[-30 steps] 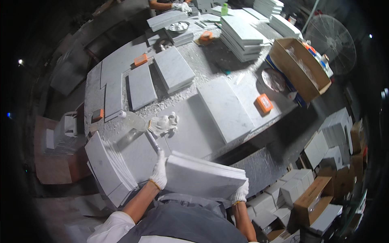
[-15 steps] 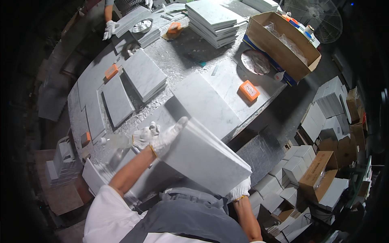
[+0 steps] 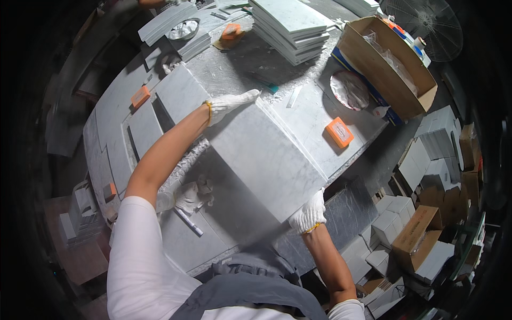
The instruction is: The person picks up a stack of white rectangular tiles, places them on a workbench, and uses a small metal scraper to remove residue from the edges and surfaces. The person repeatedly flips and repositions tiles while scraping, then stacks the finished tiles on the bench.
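Between my gloved hands is a grey-white marble tile [image 3: 264, 160], with one or more further tile edges showing along its far side. My left hand [image 3: 233, 105] grips its far left corner, fingers stretched along the edge. My right hand [image 3: 310, 213] is closed round the near right corner. The tile is over the worktable, near its right edge; whether it rests on the tile beneath cannot be told. A loose white glove [image 3: 193, 195] and a pen-like stick [image 3: 189, 222] lie left of it. Left of my left hand is a stack of marble tiles [image 3: 182, 92].
Orange blocks [image 3: 339, 132] lie about the dusty table. Beyond are a tall tile stack [image 3: 290, 26], a round dish [image 3: 349, 90], a long cardboard box [image 3: 386, 64] and a fan [image 3: 426, 24]. Several white boxes [image 3: 392, 213] stand at the right.
Both hands have carried the tile away from my body, onto the far part of the table. It now lies flatter, over where another tile showed. The co-worker's gloved hand has left view.
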A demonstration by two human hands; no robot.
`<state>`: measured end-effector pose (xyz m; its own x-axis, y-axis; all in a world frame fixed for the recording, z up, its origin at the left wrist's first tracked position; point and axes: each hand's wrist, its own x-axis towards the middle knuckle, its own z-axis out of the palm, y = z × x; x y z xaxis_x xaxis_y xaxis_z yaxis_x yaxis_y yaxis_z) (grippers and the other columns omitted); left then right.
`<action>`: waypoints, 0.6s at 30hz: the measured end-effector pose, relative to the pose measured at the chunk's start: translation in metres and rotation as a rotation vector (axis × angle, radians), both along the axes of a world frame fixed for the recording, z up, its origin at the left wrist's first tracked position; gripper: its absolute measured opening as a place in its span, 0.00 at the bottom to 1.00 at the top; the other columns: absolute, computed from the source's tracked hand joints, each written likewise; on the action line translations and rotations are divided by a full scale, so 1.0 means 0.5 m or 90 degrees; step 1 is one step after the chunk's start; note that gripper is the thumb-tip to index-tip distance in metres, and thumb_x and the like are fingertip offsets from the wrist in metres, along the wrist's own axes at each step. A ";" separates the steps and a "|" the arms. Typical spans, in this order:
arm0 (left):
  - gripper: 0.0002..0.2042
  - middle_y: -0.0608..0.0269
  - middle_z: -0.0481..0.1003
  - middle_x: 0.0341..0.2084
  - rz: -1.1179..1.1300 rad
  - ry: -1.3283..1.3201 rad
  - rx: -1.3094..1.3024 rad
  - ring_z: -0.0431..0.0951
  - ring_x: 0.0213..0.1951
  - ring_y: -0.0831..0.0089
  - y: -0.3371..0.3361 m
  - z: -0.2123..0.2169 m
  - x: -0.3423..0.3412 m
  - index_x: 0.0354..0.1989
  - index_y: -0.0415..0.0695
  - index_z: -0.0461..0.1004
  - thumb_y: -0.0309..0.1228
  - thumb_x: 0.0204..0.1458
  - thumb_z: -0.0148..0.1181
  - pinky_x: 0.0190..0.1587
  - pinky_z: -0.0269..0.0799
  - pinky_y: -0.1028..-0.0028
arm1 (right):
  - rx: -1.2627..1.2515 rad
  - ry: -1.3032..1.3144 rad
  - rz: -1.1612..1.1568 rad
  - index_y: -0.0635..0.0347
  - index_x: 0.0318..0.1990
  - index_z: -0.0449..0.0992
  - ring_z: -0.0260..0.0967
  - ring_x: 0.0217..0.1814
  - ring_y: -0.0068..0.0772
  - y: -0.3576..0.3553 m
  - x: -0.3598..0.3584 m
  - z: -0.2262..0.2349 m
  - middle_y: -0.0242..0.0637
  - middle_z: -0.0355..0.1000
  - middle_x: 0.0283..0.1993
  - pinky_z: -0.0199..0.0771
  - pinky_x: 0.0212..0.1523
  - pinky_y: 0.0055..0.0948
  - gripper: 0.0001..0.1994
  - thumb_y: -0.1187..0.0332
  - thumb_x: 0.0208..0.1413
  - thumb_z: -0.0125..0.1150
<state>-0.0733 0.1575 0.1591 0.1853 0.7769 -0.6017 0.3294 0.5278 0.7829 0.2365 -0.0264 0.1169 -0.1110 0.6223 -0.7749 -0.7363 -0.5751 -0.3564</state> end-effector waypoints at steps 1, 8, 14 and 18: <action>0.37 0.62 0.61 0.73 -0.002 -0.002 0.008 0.55 0.74 0.71 0.014 -0.010 0.000 0.73 0.46 0.62 0.59 0.64 0.52 0.76 0.43 0.70 | -0.002 0.039 -0.003 0.57 0.60 0.72 0.73 0.57 0.42 0.010 -0.006 0.001 0.39 0.74 0.59 0.77 0.58 0.43 0.23 0.51 0.73 0.38; 0.47 0.53 0.59 0.74 -0.016 0.110 0.004 0.52 0.76 0.62 0.045 -0.052 0.021 0.74 0.44 0.61 0.72 0.58 0.44 0.75 0.45 0.67 | 0.029 0.057 0.031 0.58 0.61 0.71 0.72 0.59 0.42 0.032 -0.016 0.018 0.40 0.73 0.61 0.76 0.60 0.45 0.23 0.51 0.74 0.39; 0.54 0.36 0.73 0.58 -0.060 0.355 0.065 0.69 0.65 0.48 0.049 -0.053 0.018 0.62 0.34 0.72 0.80 0.53 0.36 0.66 0.60 0.62 | -0.155 0.017 0.034 0.59 0.62 0.69 0.72 0.59 0.43 0.039 -0.002 0.052 0.41 0.72 0.61 0.76 0.59 0.46 0.26 0.48 0.73 0.40; 0.55 0.32 0.78 0.47 -0.085 0.463 0.083 0.75 0.58 0.43 0.047 -0.054 0.028 0.51 0.32 0.79 0.80 0.53 0.32 0.61 0.65 0.59 | -0.188 -0.071 0.187 0.69 0.63 0.64 0.71 0.61 0.47 0.029 0.041 0.122 0.50 0.67 0.64 0.77 0.58 0.45 0.35 0.40 0.71 0.37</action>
<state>-0.0591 0.1812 0.1324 -0.1258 0.8491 -0.5130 0.8425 0.3645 0.3967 0.2570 -0.0119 0.1777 -0.1553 0.3267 -0.9323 -0.4929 -0.8435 -0.2134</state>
